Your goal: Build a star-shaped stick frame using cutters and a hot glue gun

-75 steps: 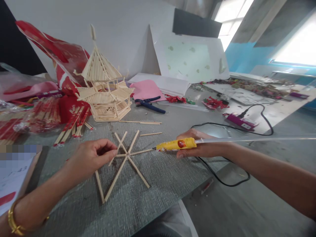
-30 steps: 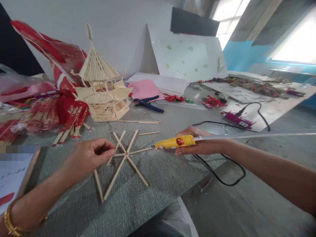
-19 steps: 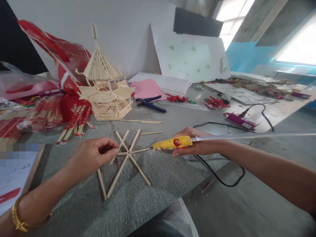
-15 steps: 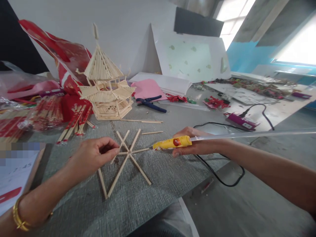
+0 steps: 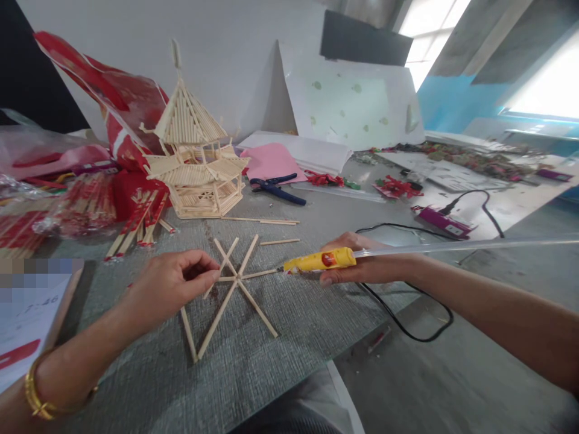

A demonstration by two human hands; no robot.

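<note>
Several wooden sticks joined at the middle form a star frame [image 5: 237, 279] lying on the grey table. My left hand [image 5: 176, 283] is closed in a pinch on the left end of one frame stick. In my right hand [image 5: 348, 265] is a yellow hot glue gun [image 5: 319, 260], with a long clear glue stick [image 5: 434, 246] out of its back. Its nozzle is at the tip of the frame's right-hand stick. One outer stick [image 5: 189, 335] meets the frame at the lower left. A loose stick [image 5: 280, 242] lies behind the frame.
A stick-built pagoda model [image 5: 196, 163] stands behind. Blue pliers [image 5: 278, 189] lie right of it, near pink paper [image 5: 271, 161]. Bundled chopsticks [image 5: 138, 223] lie at left, above a tablet-like screen [image 5: 36, 319]. A black cord [image 5: 407, 334] loops past the table edge; a purple power strip [image 5: 443, 222] sits behind.
The glue gun has shifted very slightly right at the tip of the right-hand stick. My left hand stays on the frame.
</note>
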